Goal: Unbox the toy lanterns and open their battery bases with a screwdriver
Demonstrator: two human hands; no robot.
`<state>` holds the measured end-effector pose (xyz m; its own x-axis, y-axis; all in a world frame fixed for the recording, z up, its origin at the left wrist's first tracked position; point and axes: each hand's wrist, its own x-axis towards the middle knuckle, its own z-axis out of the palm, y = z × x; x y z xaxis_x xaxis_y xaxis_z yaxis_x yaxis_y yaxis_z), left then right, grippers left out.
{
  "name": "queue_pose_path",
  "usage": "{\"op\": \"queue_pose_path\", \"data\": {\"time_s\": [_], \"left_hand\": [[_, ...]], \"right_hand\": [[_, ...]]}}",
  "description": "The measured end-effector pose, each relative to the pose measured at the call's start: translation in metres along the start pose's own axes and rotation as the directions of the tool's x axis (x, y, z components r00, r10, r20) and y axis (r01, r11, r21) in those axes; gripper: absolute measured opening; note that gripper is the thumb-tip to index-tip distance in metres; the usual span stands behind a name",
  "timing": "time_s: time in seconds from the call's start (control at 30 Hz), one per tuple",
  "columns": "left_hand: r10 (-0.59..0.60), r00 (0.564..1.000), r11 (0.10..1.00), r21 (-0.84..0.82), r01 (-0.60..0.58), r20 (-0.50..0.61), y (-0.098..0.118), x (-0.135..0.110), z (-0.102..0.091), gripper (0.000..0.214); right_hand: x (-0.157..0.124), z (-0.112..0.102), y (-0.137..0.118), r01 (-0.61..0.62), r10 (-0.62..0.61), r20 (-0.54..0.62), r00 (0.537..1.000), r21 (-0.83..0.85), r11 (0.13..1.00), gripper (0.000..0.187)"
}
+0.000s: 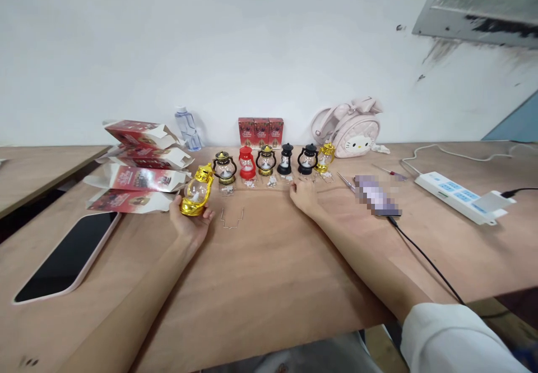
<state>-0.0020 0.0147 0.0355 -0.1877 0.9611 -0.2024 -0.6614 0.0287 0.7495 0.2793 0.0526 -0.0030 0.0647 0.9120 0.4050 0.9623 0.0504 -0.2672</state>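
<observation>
My left hand (191,222) lies palm up on the wooden table (269,283) and cradles a small gold lantern (197,192), tilted on its side. A bent wire handle (232,220) lies on the table just right of that hand. My right hand (303,196) rests palm down, fingers reaching toward small metal parts in front of a row of several toy lanterns (266,162): black-gold, red, black and gold ones.
Several open red cartons (140,180) are stacked at the left, with a tablet (67,258) in front. Three red boxes (260,132), a water bottle (188,129) and a pink bag (351,128) stand by the wall. At right lie a screwdriver (389,172), a power strip (456,195) and a cabled device (377,196).
</observation>
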Motion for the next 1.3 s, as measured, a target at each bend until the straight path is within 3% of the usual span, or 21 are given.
{"op": "queue_pose_path", "data": {"time_s": [0.13,0.27,0.47,0.6,0.7,0.77,0.83,0.93,1.0,1.1,1.2,1.3], "left_hand": [[-0.012,1.000,0.998,0.059,0.013,-0.007,-0.001,-0.001,0.001,0.032],[-0.012,1.000,0.997,0.072,0.013,-0.011,-0.002,-0.002,0.002,0.030],[0.043,0.999,0.994,0.096,-0.044,0.007,-0.007,0.001,0.002,0.024],[0.067,0.996,0.991,0.113,-0.074,0.063,-0.010,0.002,0.000,0.024],[0.095,0.989,0.984,0.140,-0.111,0.116,-0.012,0.001,0.001,0.027],[0.118,0.979,0.972,0.183,-0.148,0.165,-0.015,0.001,0.001,0.030],[0.140,0.970,0.955,0.231,-0.185,0.198,-0.019,0.001,-0.001,0.032],[0.180,0.956,0.926,0.289,-0.244,0.230,-0.024,0.001,-0.005,0.034],[0.207,0.943,0.898,0.332,-0.289,0.260,-0.024,0.000,-0.007,0.035],[0.318,0.908,0.828,0.387,-0.407,0.273,-0.021,-0.003,-0.006,0.036],[0.543,0.792,0.669,0.428,-0.608,0.278,-0.015,-0.009,-0.001,0.043],[0.655,0.671,0.498,0.471,-0.728,0.346,-0.008,-0.016,0.005,0.049]], "right_hand": [[-0.002,-0.002,-0.002,0.041,-0.041,0.015,0.999,0.009,0.999,0.024],[-0.014,-0.003,-0.014,0.211,-0.211,-0.012,0.977,0.052,0.976,0.026],[-0.065,-0.010,-0.058,0.520,-0.551,0.064,0.832,0.258,0.814,0.035],[-0.090,-0.018,-0.086,0.611,-0.687,0.138,0.713,0.358,0.706,0.049],[-0.095,-0.021,-0.095,0.621,-0.721,0.155,0.675,0.407,0.670,0.048],[-0.094,-0.020,-0.096,0.575,-0.693,0.140,0.707,0.458,0.678,0.050],[-0.091,-0.017,-0.095,0.472,-0.603,0.063,0.795,0.559,0.681,0.054],[-0.081,-0.009,-0.095,0.304,-0.365,-0.104,0.925,0.780,0.546,0.053],[-0.071,0.000,-0.097,0.232,-0.254,-0.133,0.958,0.878,0.418,0.050],[-0.055,0.010,-0.105,0.142,-0.191,-0.078,0.979,0.925,0.354,0.044],[-0.046,0.015,-0.115,0.112,-0.169,-0.050,0.984,0.917,0.382,0.033],[-0.045,0.015,-0.120,0.140,-0.182,-0.058,0.982,0.868,0.476,0.033]]}}
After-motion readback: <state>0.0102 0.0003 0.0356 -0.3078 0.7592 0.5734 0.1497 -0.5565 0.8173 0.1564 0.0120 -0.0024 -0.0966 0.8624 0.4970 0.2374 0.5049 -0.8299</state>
